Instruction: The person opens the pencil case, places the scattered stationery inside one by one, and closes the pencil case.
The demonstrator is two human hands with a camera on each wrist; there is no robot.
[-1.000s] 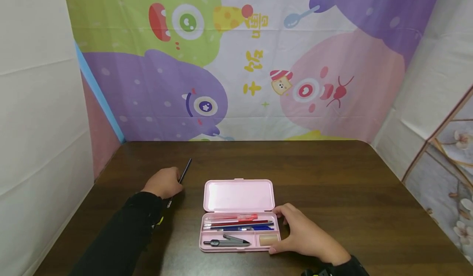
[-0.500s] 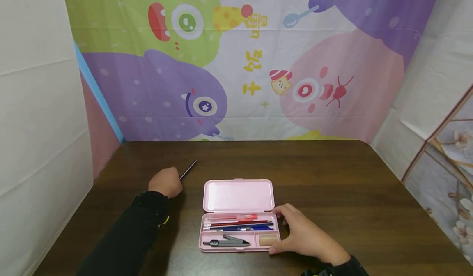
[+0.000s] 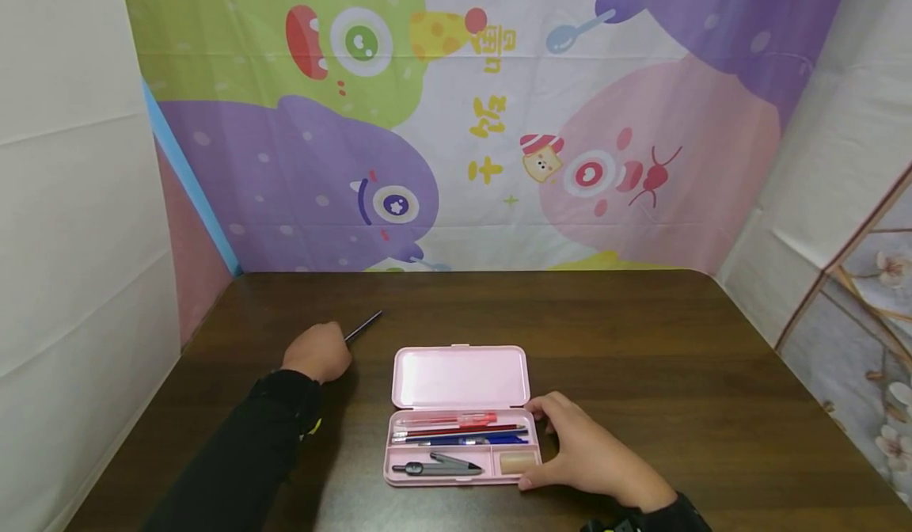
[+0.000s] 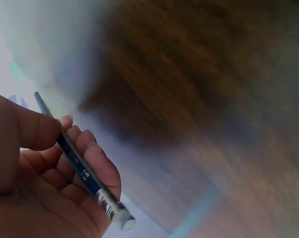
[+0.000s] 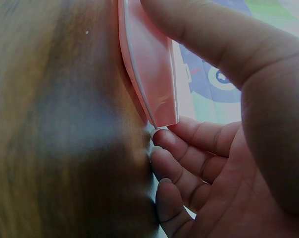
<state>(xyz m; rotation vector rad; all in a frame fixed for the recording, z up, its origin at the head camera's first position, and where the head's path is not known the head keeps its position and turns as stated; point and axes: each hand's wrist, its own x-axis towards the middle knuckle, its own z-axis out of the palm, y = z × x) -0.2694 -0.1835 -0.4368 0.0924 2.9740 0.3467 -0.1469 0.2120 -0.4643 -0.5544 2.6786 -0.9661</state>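
Observation:
My left hand (image 3: 318,351) pinches a dark blue pencil (image 3: 364,325) between thumb and fingers, left of the pencil case and above the table. In the left wrist view the pencil's metal band and white eraser end (image 4: 124,218) point toward the camera. The pink pencil case (image 3: 459,378) lies with its lid up. My right hand (image 3: 584,449) grips its right end, thumb at the near corner and fingers at the far one. Inside are a red pen (image 3: 477,419), pencils, a blue pen (image 3: 502,439), a grey compass (image 3: 438,469) and a beige eraser (image 3: 518,462).
The dark wooden table (image 3: 641,342) carries the case. A cartoon-printed cloth (image 3: 492,231) hangs behind its far edge. Pale cloth (image 3: 71,199) stands along the left side, and a flower-patterned one (image 3: 876,342) along the right.
The pencil in my left hand has turned clockwise, its far tip swinging right, and its near end is now hidden in the head view. My right hand and the case stay put.

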